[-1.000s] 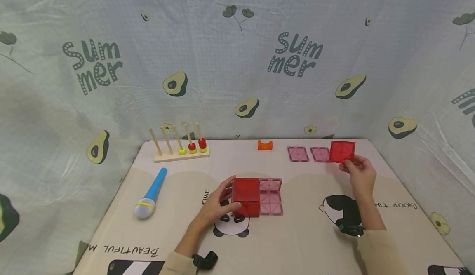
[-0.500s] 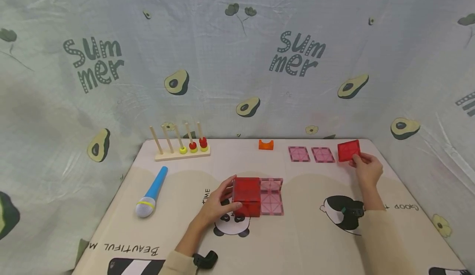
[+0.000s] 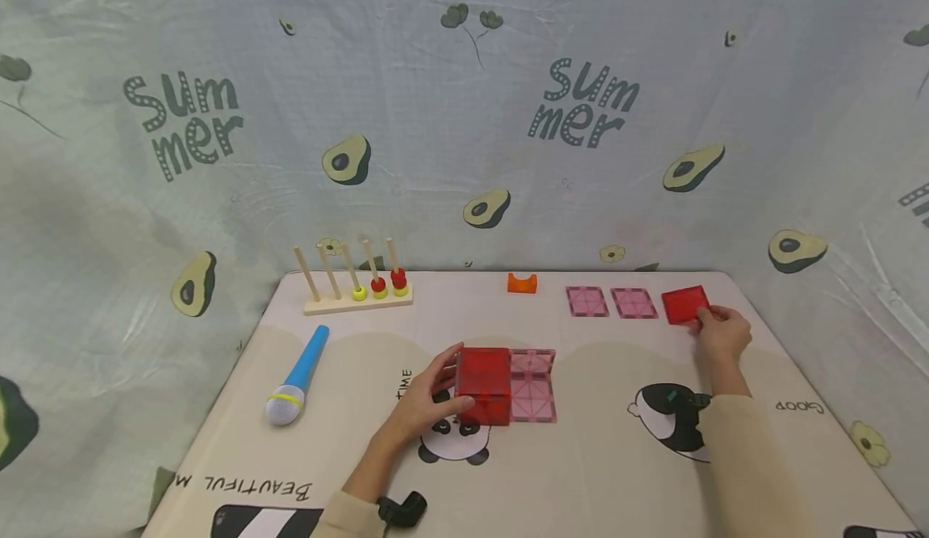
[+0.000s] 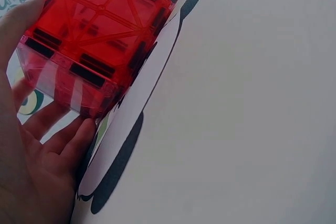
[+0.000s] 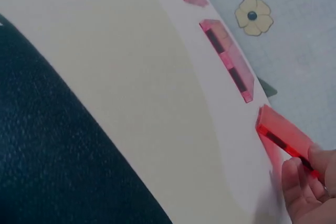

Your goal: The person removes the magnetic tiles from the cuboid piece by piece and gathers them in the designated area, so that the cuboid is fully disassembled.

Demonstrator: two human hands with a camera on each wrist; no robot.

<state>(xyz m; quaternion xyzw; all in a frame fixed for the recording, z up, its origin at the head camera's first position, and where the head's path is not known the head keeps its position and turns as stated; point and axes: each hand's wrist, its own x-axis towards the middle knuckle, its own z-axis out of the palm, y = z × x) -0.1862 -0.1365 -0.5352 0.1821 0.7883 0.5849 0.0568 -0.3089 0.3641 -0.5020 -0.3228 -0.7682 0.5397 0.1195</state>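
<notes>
My left hand (image 3: 422,406) holds a red see-through cube of magnetic tiles (image 3: 482,370) at mid-table. Its thumb lies on the near face and its fingers on the left side, as the left wrist view shows of the cube (image 4: 102,22). Joined to the cube's right are a flat pink magnetic tile (image 3: 533,400) and an upright one behind it. Far right, my right hand (image 3: 726,338) pinches a red magnetic tile (image 3: 682,304) by its near right corner. In the right wrist view, that tile (image 5: 286,132) tilts close over the table.
Two pink magnetic tiles (image 3: 586,302) lie flat left of the right hand. An orange arched block (image 3: 522,283) sits at the back edge. Back left stands a wooden peg rack (image 3: 359,305) with a few red and yellow beads. A blue toy microphone (image 3: 301,377) lies at left.
My right hand has moved right, carrying the red tile off the second pink tile, then lowered and tipped it toward the table. My left hand stays on the cube.
</notes>
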